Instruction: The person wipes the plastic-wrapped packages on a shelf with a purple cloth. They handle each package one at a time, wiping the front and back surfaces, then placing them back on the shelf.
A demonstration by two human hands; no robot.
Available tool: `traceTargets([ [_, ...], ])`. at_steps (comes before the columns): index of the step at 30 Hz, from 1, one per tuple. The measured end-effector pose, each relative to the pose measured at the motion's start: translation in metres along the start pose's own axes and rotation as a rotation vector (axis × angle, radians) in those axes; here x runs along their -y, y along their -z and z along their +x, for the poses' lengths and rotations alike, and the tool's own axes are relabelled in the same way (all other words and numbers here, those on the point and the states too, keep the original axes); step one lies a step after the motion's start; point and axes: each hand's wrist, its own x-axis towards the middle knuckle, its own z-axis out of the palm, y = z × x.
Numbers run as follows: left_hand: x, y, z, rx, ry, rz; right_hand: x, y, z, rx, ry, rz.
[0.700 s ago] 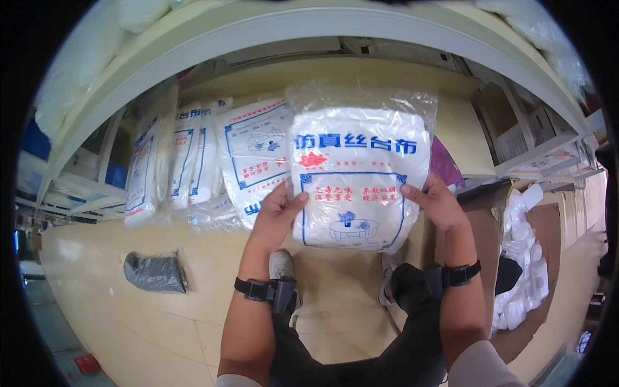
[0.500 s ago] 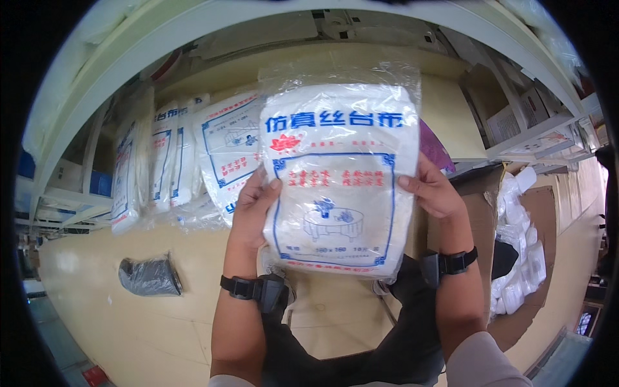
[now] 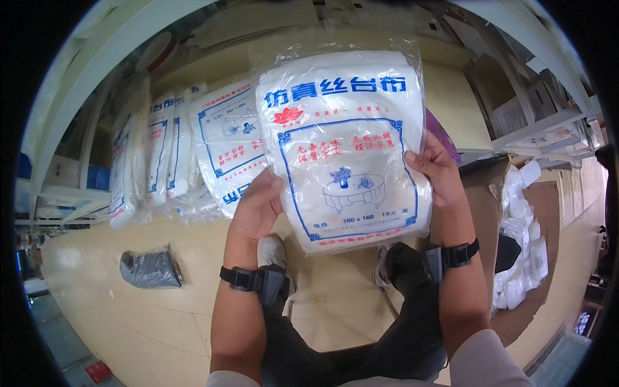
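Note:
In front of me I hold up a flat clear plastic pack of white tablecloth [image 3: 342, 155], printed in blue and red with a drawing of a covered round table. My right hand [image 3: 437, 173] grips its right edge, thumb on the front and fingers behind. At the left edge is my left hand [image 3: 256, 203], its thumb against the pack and its other fingers partly hidden behind. The pack leans slightly, its lower end toward the right. Beyond my left hand, a similar pack [image 3: 225, 138] lies turned the other way round.
Several more packs [image 3: 158, 151] stand in a row at the left on the shelf. A grey plastic-wrapped bundle [image 3: 151, 267] lies on the floor at left. At right is an opened cardboard box [image 3: 471, 222] with white plastic-wrapped items [image 3: 522, 251]. My shoes [image 3: 274, 251] show below the pack.
The held pack has moved up, and its lower end has swung to the right. My left thumb has slid from the pack's front toward its edge.

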Motion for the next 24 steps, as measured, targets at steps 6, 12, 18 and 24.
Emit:
traceTargets([
  [6, 0.008, -0.011, -0.002, -0.04, 0.02, 0.142, 0.003, -0.002, 0.0, -0.064, 0.023, 0.025],
  [12, 0.002, -0.014, 0.0, -0.033, -0.029, -0.01, 0.004, -0.004, 0.002, -0.013, 0.027, 0.117],
  [18, -0.002, -0.006, 0.006, -0.104, -0.121, 0.115, 0.002, -0.004, -0.004, 0.186, -0.053, 0.05],
  [24, 0.008, 0.005, 0.017, -0.254, -0.039, 0.43, -0.005, -0.003, -0.001, 0.044, -0.279, -0.552],
])
